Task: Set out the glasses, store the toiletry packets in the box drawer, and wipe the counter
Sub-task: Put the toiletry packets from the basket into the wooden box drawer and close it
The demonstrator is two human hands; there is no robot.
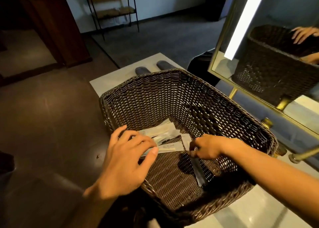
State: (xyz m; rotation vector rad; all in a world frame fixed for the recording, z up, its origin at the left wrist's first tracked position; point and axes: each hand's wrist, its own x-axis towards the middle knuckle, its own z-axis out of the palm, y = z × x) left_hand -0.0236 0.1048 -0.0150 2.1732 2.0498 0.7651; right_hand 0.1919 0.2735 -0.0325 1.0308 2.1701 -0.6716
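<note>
A dark brown wicker basket [172, 96] stands on the pale counter [241, 215] below me. Several flat white toiletry packets [165, 131] lie on its floor at the far left. My left hand [127, 160] hovers at the basket's left rim, its thumb and fingers pinched on the edge of the white packets. My right hand [205, 148] is inside the basket, fingertips closed on the top end of a long dark packet [198, 170] that slants down toward me.
A gold-framed mirror [269, 58] with a bright light strip stands at the right and reflects the basket. Gold tap fittings [266, 123] sit below it. Two rolled grey towels [153, 68] lie on the counter behind the basket. Dark floor spreads to the left.
</note>
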